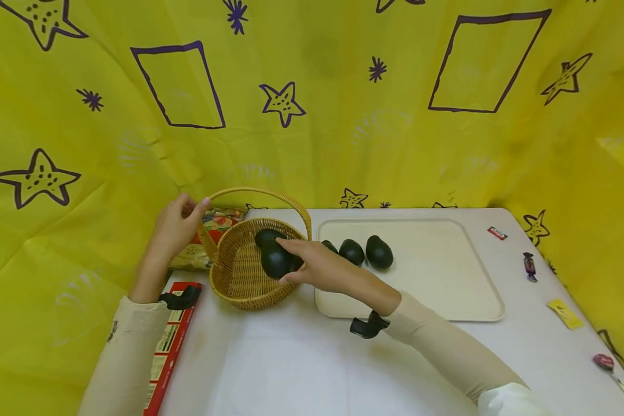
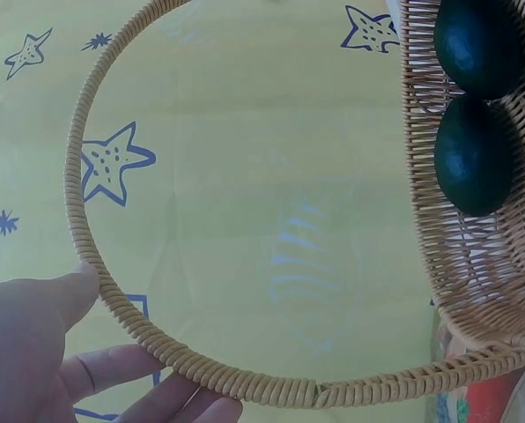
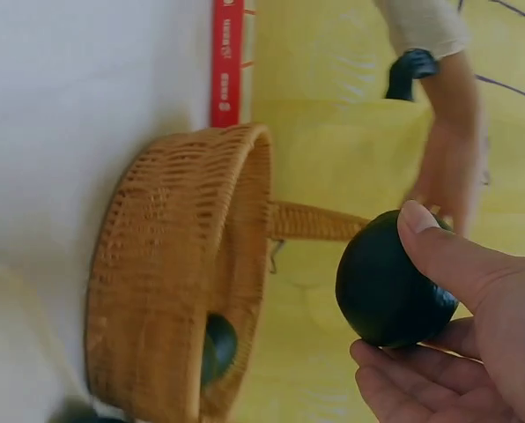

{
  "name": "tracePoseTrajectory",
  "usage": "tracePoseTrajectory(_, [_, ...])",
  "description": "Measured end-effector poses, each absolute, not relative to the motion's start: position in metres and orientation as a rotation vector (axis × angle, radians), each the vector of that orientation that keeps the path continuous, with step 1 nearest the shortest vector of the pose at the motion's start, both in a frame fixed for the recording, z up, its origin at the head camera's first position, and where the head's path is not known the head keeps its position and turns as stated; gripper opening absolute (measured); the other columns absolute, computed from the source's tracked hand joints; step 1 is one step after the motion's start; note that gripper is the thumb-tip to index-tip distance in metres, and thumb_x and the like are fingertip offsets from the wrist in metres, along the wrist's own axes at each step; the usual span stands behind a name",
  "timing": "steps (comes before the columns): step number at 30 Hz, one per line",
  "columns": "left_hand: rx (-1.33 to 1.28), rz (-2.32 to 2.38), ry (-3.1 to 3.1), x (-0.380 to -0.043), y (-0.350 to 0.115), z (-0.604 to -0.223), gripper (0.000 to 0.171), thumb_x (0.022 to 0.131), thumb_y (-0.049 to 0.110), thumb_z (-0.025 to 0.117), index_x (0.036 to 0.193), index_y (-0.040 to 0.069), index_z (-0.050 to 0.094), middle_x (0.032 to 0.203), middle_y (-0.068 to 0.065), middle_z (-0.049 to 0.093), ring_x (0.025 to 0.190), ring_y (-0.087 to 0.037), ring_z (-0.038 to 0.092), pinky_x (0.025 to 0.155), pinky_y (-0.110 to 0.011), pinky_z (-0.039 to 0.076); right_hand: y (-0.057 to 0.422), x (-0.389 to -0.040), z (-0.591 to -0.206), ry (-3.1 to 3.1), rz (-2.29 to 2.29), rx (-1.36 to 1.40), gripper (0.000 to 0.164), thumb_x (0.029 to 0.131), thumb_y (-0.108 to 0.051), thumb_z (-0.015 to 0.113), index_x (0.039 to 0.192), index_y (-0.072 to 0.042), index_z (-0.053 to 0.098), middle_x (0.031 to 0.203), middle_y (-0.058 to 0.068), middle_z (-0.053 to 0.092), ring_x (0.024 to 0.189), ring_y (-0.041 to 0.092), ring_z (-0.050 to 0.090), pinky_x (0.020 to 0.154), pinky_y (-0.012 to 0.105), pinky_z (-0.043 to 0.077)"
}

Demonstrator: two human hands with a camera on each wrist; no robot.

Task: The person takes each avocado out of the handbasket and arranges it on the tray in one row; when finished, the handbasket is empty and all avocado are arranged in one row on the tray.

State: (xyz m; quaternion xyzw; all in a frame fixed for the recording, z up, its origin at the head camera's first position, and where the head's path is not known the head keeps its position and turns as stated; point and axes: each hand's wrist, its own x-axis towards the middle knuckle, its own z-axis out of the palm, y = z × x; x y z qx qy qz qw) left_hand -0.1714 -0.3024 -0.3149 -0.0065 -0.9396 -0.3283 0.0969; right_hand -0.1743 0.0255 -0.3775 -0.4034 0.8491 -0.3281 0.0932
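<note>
My left hand [image 1: 177,222] holds the arched handle [image 2: 245,379] of a wicker basket [image 1: 236,277], thumb and fingers at the woven cane. Over the basket's opening, my right hand [image 1: 317,266] grips a dark green avocado [image 3: 390,286] between thumb and fingers. Another avocado [image 1: 265,236] shows inside the basket, partly behind the held one. Two dark avocados [image 2: 476,157] overlap the basket's inside in the left wrist view. To the right, several avocados [image 1: 379,252] stand in a row along the left side of a cream tray [image 1: 447,312]; my right hand partly covers one.
Colourful packets [image 1: 221,222] lie behind the basket's left side, and a long red box [image 1: 169,346] lies below my left wrist. Small wrapped sweets [image 1: 529,267], a yellow packet [image 1: 565,313] and a lollipop [image 1: 604,363] line the table's right side. A yellow patterned cloth [image 1: 322,144] hangs behind.
</note>
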Motion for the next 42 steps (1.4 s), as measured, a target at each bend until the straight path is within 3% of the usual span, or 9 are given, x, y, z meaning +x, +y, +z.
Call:
tracePoseTrajectory(6, [-0.029, -0.984, -2.779, -0.171, -0.302, -0.315, 0.064, 0.109, 0.060, 0.042, 0.119, -0.002, 0.056, 0.124, -0.028, 0.062, 0.113, -0.046, 0.059, 0.087, -0.057, 0.050, 0.085, -0.160, -0.372, 2.619, -1.063, -1.202, 0.085, 0.094, -0.032, 0.083, 0.162, -0.007, 0.040, 0.161, 0.011, 0.049, 0.148, 0.028, 0.048, 0.116, 0.046, 0.045])
tracePoseTrajectory(13, [-0.043, -0.991, -2.778, -0.170, -0.303, -0.314, 0.065, 0.109, 0.060, 0.042, 0.121, -0.003, 0.056, 0.126, -0.029, 0.062, 0.116, -0.047, 0.059, 0.087, -0.059, 0.051, 0.151, -0.149, -0.377, 2.773, -1.120, -1.000, 0.085, 0.091, -0.033, 0.085, 0.161, -0.009, 0.044, 0.160, 0.011, 0.051, 0.144, 0.033, 0.053, 0.114, 0.052, 0.046])
tracePoseTrajectory(25, [-0.040, -0.969, -2.778, -0.171, -0.302, -0.316, 0.065, 0.110, 0.059, 0.041, 0.121, -0.003, 0.056, 0.124, -0.029, 0.063, 0.115, -0.047, 0.059, 0.086, -0.059, 0.051, 0.253, -0.187, -0.413, 2.872, -1.093, -0.597, 0.087, 0.098, -0.032, 0.079, 0.162, 0.003, 0.033, 0.163, 0.030, 0.038, 0.142, 0.054, 0.046, 0.113, 0.061, 0.042])
tracePoseTrajectory(34, [-0.032, -0.967, -2.779, -0.170, -0.302, -0.315, 0.066, 0.110, 0.059, 0.042, 0.123, -0.004, 0.056, 0.127, -0.030, 0.062, 0.120, -0.049, 0.058, 0.091, -0.062, 0.050, 0.278, -0.217, -0.461, 2.788, -1.024, -0.567, 0.086, 0.100, -0.031, 0.076, 0.159, 0.012, 0.030, 0.161, 0.038, 0.034, 0.141, 0.059, 0.042, 0.114, 0.063, 0.039])
tracePoseTrajectory(42, [-0.034, -0.977, -2.776, -0.170, -0.302, -0.315, 0.065, 0.110, 0.059, 0.042, 0.122, -0.004, 0.056, 0.128, -0.030, 0.062, 0.121, -0.049, 0.058, 0.091, -0.062, 0.051, 0.270, -0.225, -0.478, 2.775, -0.986, -0.567, 0.086, 0.099, -0.031, 0.077, 0.159, 0.011, 0.032, 0.159, 0.039, 0.037, 0.142, 0.060, 0.041, 0.115, 0.067, 0.037])
